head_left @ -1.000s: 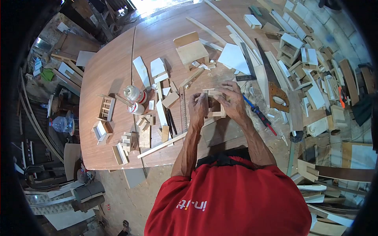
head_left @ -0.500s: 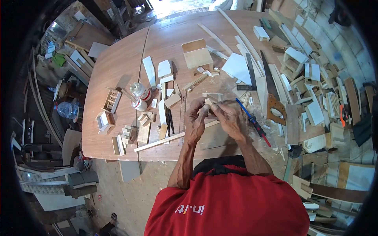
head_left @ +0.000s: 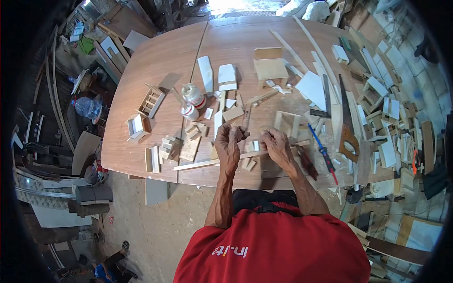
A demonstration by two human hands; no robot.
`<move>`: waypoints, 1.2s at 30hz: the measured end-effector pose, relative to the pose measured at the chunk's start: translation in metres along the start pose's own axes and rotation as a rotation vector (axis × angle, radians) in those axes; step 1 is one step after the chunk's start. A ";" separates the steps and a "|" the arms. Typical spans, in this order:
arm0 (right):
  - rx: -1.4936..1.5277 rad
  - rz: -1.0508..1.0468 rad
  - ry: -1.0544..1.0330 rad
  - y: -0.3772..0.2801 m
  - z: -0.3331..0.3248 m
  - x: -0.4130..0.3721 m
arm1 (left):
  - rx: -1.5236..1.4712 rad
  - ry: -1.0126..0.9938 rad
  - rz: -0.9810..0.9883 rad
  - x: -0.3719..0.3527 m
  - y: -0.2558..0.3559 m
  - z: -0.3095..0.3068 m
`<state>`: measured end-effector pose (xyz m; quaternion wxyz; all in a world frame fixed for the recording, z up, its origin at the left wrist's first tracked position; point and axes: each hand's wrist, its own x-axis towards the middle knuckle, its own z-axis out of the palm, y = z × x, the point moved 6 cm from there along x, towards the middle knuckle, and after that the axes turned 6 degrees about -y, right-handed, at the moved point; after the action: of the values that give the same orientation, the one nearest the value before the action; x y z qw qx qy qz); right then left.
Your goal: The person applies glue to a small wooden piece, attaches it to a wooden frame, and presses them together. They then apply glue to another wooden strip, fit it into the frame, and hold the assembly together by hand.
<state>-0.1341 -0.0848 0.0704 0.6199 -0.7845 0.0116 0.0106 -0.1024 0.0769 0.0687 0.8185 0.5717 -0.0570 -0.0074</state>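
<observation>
Leftmost, beyond the table (head_left: 127, 78), a clear plastic water bottle (head_left: 88, 108) shows among workshop clutter. On the tabletop's left part sit an open, angular wooden box (head_left: 144, 126) and, just beyond it, a small slatted wooden frame (head_left: 150, 100). Stacked wooden blocks (head_left: 169, 148) come next, then two jars with white contents and red labels, the smaller one (head_left: 189, 113) standing nearer the person than the larger one (head_left: 194, 96). A long pale wooden strip (head_left: 198, 165) runs from below the blocks toward the hands. The left hand (head_left: 228, 146) is raised over the table, its fingers curled in toward the thumb; whether it grips a small piece cannot be told. Between the hands lies a little white-faced wooden piece (head_left: 255, 145). The right hand (head_left: 277, 145) is loosely closed, thumb to fingers, and what it pinches, if anything, is hidden. Just beyond it stands a small open wooden frame (head_left: 295, 127), with a blurred dark-red tool (head_left: 307, 163) beside the wrist. Farther right are a black try square (head_left: 320, 113), a slim blue-and-red tool (head_left: 322, 152), a wooden-handled handsaw (head_left: 348, 133) and piled wood offcuts (head_left: 390, 108).
</observation>
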 end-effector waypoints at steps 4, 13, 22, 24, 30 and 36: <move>-0.194 -0.023 0.083 -0.003 0.045 0.034 | 0.049 0.031 -0.074 0.008 0.004 -0.061; -0.166 -0.015 0.175 0.014 0.120 0.127 | 0.049 0.008 -0.153 0.023 0.009 -0.159; -0.375 0.029 0.070 -0.036 0.151 0.192 | 0.081 -0.049 -0.220 0.029 0.006 -0.190; -0.408 -0.019 0.053 -0.043 0.157 0.204 | 0.068 -0.030 -0.236 0.031 0.004 -0.195; -0.510 -0.256 -0.039 -0.048 0.173 0.240 | 0.082 -0.004 -0.261 0.038 -0.001 -0.203; -0.603 -0.194 0.067 -0.055 0.167 0.253 | 0.138 -0.017 -0.343 0.047 -0.011 -0.206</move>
<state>0.1206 0.0889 0.0780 0.3567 -0.9303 -0.0468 -0.0715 -0.0342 0.2616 -0.0080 0.7636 0.6276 0.0340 -0.1475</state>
